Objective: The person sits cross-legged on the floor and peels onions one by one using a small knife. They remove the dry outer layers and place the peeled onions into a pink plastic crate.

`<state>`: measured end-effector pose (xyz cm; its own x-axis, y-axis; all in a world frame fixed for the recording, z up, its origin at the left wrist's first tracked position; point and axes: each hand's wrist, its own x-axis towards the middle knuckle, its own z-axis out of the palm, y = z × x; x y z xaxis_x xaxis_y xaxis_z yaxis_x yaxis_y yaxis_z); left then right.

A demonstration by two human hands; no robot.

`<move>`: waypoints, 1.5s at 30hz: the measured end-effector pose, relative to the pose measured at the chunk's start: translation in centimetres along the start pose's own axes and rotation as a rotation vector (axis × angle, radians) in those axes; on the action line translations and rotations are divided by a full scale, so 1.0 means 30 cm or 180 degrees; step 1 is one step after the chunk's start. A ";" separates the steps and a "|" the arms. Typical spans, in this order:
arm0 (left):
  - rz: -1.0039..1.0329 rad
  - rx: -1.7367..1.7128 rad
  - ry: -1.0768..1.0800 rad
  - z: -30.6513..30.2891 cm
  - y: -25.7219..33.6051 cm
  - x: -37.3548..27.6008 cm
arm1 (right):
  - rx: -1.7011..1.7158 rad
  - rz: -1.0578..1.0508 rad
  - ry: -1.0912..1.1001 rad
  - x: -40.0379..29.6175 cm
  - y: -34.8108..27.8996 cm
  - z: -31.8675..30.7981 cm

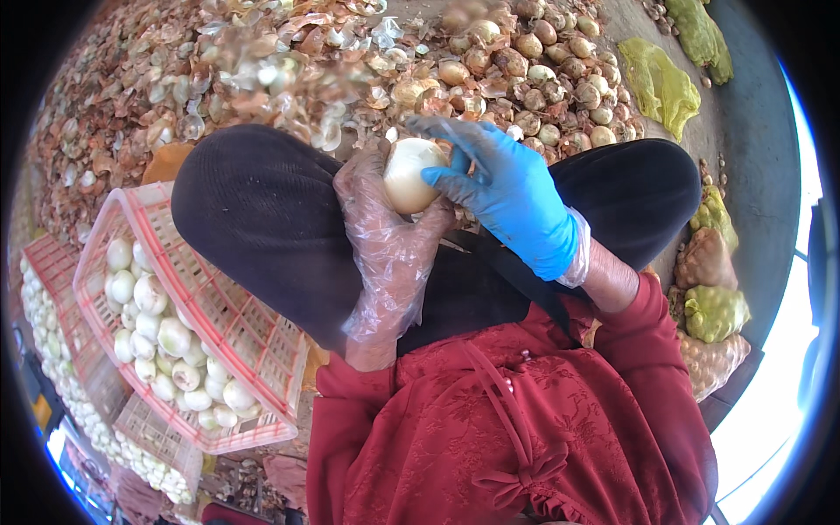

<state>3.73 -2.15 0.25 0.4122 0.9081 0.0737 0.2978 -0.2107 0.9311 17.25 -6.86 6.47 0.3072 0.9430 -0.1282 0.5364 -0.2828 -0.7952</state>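
A peeled white onion [413, 176] is held above my lap, between my knees. My left hand [394, 230], in a clear plastic glove, grips it from the left and below. My right hand [505, 190], in a blue glove over a clear one, has its thumb and fingers at the onion's right side; whether it holds a tool or a bit of skin cannot be told. Beyond my hands lie unpeeled onions [528, 46] in a heap, and loose onion skins [256, 59] spread to the left of them.
A red and white plastic basket [190, 256] of peeled onions [174, 336] stands by my left knee. Further left are more peeled onions [49, 348] and baskets. Yellow mesh bags [659, 85] and filled mesh sacks [715, 314] lie along the right side, near a grey edge.
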 end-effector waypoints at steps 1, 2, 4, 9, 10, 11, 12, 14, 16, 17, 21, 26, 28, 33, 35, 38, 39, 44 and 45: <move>0.0033 0.0018 0.0020 -0.001 0.006 0.000 | 0.0121 -0.0055 -0.0037 0.008 0.015 0.011; 0.0065 0.0036 0.0041 -0.002 0.010 0.001 | 0.0242 -0.0110 -0.0076 0.016 0.025 0.016; 0.0097 0.0032 0.0055 0.000 -0.001 -0.003 | 0.0039 0.0084 -0.0164 0.033 0.013 -0.001; -0.0072 -0.0632 0.0094 -0.006 0.000 -0.001 | -0.0419 0.0321 0.0222 0.029 0.096 -0.030; -0.0026 -0.0681 0.0089 -0.004 -0.012 -0.001 | -0.0398 0.0601 0.0212 0.020 0.119 -0.043; 0.0020 -0.0730 0.0084 -0.003 -0.019 0.000 | -0.0378 0.0882 0.0203 0.015 0.131 -0.051; -0.0138 -0.0888 0.0091 -0.003 -0.012 -0.002 | -0.0307 0.0881 0.0250 0.013 0.134 -0.048; -0.0451 -0.0998 0.0004 -0.009 0.003 -0.001 | -0.0164 0.0882 0.0347 0.008 0.138 -0.044; -0.0802 -0.1468 -0.0086 -0.013 0.021 0.003 | 0.0089 0.0236 0.0390 0.013 0.109 -0.024; -0.1008 -0.1877 -0.0126 -0.014 0.030 0.001 | 0.0214 -0.0088 0.0411 0.014 0.093 -0.019; -0.1142 -0.2796 -0.0414 -0.031 0.010 0.005 | 0.0857 0.1203 -0.0789 0.018 -0.039 -0.113; -0.0876 -0.2993 -0.0173 -0.023 -0.009 -0.002 | 0.1779 0.1138 -0.1694 0.011 -0.030 -0.181; -0.0984 -0.3126 -0.0305 -0.040 0.019 -0.003 | 0.1697 0.1121 -0.1992 0.025 -0.024 -0.194; -0.0864 -0.3127 -0.0462 -0.051 0.046 0.000 | 0.1653 0.0946 -0.2418 0.045 0.033 -0.185; -0.0812 -0.3150 -0.0480 -0.051 0.036 -0.005 | 0.1761 0.1145 -0.2398 0.043 0.030 -0.178; -0.0909 -0.3176 -0.0611 -0.060 0.044 -0.007 | 0.2241 0.1143 -0.2648 0.041 0.081 -0.155; -0.0913 -0.3204 -0.0616 -0.060 0.040 -0.006 | 0.2452 0.1085 -0.2793 0.043 0.093 -0.145; -0.1022 -0.3395 -0.0724 -0.052 0.035 -0.009 | 0.1932 0.1097 -0.2950 0.034 0.103 -0.171; -0.1039 -0.3340 -0.0712 -0.053 0.034 -0.010 | 0.2033 0.1025 -0.2837 0.040 0.090 -0.181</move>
<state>2.53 -2.07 1.76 0.6238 0.7564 -0.1965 -0.4098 0.5307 0.7419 23.32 -7.44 7.39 -0.4457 0.7041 -0.5528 -0.0424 -0.6335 -0.7726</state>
